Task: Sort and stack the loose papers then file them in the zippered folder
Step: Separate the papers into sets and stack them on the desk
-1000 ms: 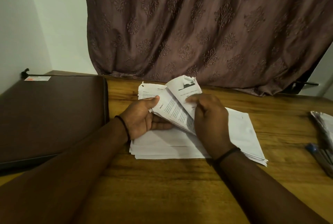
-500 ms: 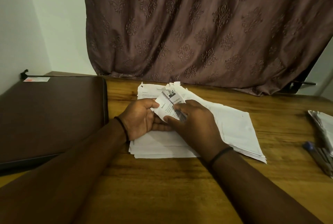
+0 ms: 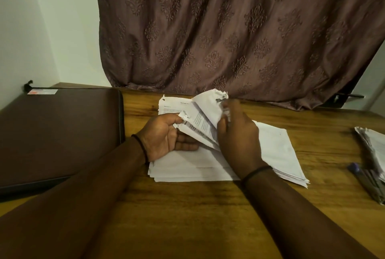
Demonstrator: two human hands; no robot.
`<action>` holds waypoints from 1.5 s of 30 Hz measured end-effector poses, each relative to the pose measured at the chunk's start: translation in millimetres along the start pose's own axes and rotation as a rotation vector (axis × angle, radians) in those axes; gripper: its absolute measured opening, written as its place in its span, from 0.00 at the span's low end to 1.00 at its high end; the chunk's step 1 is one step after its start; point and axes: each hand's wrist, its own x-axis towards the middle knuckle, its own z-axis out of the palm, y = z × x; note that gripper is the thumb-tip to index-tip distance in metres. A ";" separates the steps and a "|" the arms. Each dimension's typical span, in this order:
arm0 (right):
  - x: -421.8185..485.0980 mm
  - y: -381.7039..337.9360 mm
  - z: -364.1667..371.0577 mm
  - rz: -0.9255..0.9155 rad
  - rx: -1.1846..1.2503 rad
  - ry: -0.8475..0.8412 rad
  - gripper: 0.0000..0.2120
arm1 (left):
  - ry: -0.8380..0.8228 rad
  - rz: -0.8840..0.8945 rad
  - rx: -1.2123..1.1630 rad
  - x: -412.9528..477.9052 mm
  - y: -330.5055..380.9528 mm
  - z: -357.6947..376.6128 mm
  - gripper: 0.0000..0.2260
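Observation:
A loose pile of white papers (image 3: 277, 150) lies on the wooden table (image 3: 187, 217) in the middle of the view. My left hand (image 3: 166, 135) holds a few printed sheets (image 3: 200, 119) by their torn left corner, thumb on top and fingers underneath. My right hand (image 3: 237, 137) pinches the raised top edge of those sheets and bends them upward; its fingertips are blurred. The closed dark brown zippered folder (image 3: 58, 133) lies flat to the left, apart from the papers.
A second bundle of papers (image 3: 375, 144) and a blue-capped pen (image 3: 362, 179) lie at the table's right edge. A patterned brown curtain (image 3: 229, 29) hangs behind the table. A small card (image 3: 42, 91) sits at the folder's far corner.
My right hand has lifted the top edge of the held sheets back up after pressing it low half a second ago. My left hand has kept its grip in place.

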 end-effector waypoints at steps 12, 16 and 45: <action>0.4 1.3 2.4 -0.132 0.074 -0.229 0.14 | 0.016 0.007 -0.019 -1.6 0.8 1.1 0.16; 0.4 -2.1 -4.2 -0.114 0.026 -0.432 0.19 | 0.023 0.015 -0.021 -1.9 0.4 0.5 0.16; 6.1 11.9 -3.3 0.272 0.316 -0.284 0.07 | 0.014 -0.014 -0.029 -2.2 1.8 2.6 0.16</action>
